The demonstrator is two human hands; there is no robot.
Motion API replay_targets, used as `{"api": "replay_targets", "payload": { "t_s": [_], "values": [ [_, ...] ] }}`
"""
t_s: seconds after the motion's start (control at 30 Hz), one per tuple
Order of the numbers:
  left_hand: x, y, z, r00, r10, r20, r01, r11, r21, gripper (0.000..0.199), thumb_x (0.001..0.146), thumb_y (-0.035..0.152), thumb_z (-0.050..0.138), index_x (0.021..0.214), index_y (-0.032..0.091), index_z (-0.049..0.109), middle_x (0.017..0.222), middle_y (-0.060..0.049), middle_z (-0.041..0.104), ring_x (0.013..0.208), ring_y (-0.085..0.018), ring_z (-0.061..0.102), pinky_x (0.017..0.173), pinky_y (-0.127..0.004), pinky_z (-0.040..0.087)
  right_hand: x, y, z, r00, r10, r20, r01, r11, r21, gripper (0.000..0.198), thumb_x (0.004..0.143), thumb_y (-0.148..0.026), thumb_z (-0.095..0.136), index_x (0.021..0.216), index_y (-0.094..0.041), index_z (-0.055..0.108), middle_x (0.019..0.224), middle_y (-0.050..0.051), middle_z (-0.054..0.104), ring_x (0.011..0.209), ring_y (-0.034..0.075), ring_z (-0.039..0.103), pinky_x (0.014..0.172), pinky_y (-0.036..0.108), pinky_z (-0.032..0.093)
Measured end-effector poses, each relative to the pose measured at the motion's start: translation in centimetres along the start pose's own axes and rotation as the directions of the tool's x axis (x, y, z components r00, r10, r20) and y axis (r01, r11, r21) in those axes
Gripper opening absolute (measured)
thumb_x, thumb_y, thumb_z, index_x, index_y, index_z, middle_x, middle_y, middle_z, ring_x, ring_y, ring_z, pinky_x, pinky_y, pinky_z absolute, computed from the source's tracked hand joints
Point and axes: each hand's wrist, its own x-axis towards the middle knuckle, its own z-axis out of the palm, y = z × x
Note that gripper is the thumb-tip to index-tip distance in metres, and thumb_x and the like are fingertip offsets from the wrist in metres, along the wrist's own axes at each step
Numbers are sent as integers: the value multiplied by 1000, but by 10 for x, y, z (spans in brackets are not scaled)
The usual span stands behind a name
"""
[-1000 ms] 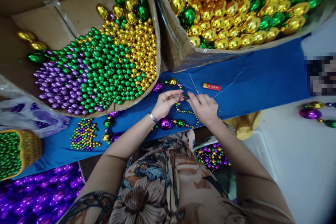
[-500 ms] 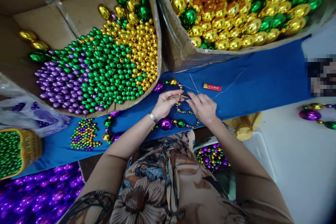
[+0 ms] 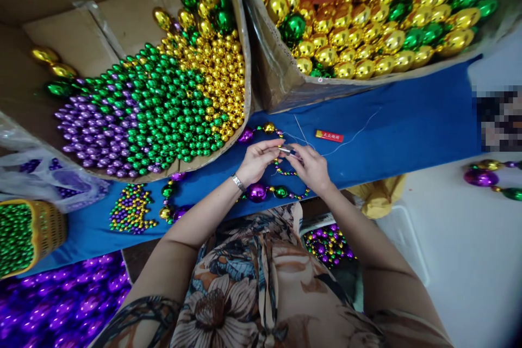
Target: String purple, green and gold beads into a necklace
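Over the blue cloth, my left hand [image 3: 258,162] is closed, its thumb and fingertips pinching a string of beads [image 3: 290,173] by a small gold bead. My right hand [image 3: 313,169] is wrapped round a small pointed metal tool [image 3: 287,151] with a dark handle; its exact kind is unclear. The tool's silver tip reaches the left fingertips, where fingers partly hide the bead. Purple, green and gold beads of the string curve below both hands, among them a large purple bead [image 3: 257,192]. Past my right hand lie a needle-like rod [image 3: 300,128] and a red lighter [image 3: 329,135].
Behind the hands stand a cardboard box [image 3: 247,65] of sorted beads and another box [image 3: 281,73] of large gold and green beads. Loose small beads [image 3: 131,209] and a yellow basket [image 3: 49,231] occupy the left. A thin white thread [image 3: 359,129] trails across the blue cloth [image 3: 424,114].
My right hand has shifted slightly down and left and turned, so more of the tool's tip and dark handle shows. My left hand keeps its pinch in nearly the same place.
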Motion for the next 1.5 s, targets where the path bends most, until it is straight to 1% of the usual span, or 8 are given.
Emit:
{"api": "replay_targets", "payload": {
  "t_s": [0.13,0.23,0.43,0.53,0.63,0.8,1.1,1.5],
  "values": [
    [1,-1,-1,1000,-4,4,4,1000,1,38,68,30,84,103,19,76,92,-7,78,81,-17,72,77,-31,57,-1,4,6,996,72,57,-82,977,194,43,96,-50,48,124,-20,62,104,9,70,88,19,66,81,30,51],
    [1,-2,-1,1000,17,2,-17,1000,15,39,67,31,84,104,19,75,93,-7,77,82,-17,72,77,-31,57,-2,5,1,991,99,93,-119,963,243,44,95,-51,50,124,-21,62,102,8,71,83,19,66,77,31,52],
    [3,-5,-1,993,110,-43,-102,983,156,39,70,36,83,104,19,76,96,-9,78,93,-22,73,79,-32,58,-2,-8,-35,989,83,120,-85,996,15,44,96,-48,48,127,-20,62,105,10,72,86,20,68,76,30,50],
    [5,-8,0,982,185,-40,-169,951,261,38,73,38,80,105,19,75,103,-9,77,97,-22,73,87,-35,58,0,-18,-44,971,29,238,-33,999,13,43,96,-50,47,124,-21,64,105,8,73,87,20,69,73,28,48],
    [7,-12,-2,972,234,-18,-214,916,340,37,75,37,77,106,18,75,109,-10,76,101,-23,72,94,-38,56,5,-24,-43,944,19,331,-40,997,58,40,97,-49,44,113,-22,68,95,5,75,78,17,68,67,26,44],
    [7,-14,-5,963,269,14,-249,868,430,34,80,33,72,110,18,74,109,-10,76,102,-23,72,92,-37,57,14,-25,-42,928,93,360,-122,991,58,39,96,-50,42,101,-23,70,73,1,70,58,13,58,58,25,35],
    [7,-15,-5,956,295,5,-260,835,485,32,81,30,70,110,19,74,108,-9,76,98,-21,73,88,-33,58,17,-21,-41,920,133,368,-142,990,-4,40,95,-53,41,102,-25,70,72,0,69,58,13,58,58,26,34],
    [8,-14,-7,952,307,8,-266,812,520,32,81,26,68,111,19,74,108,-8,76,93,-20,73,82,-30,58,21,-20,-37,911,156,382,-175,984,15,45,95,-55,41,103,-23,71,74,2,70,62,15,61,60,26,34]
  ]
}}
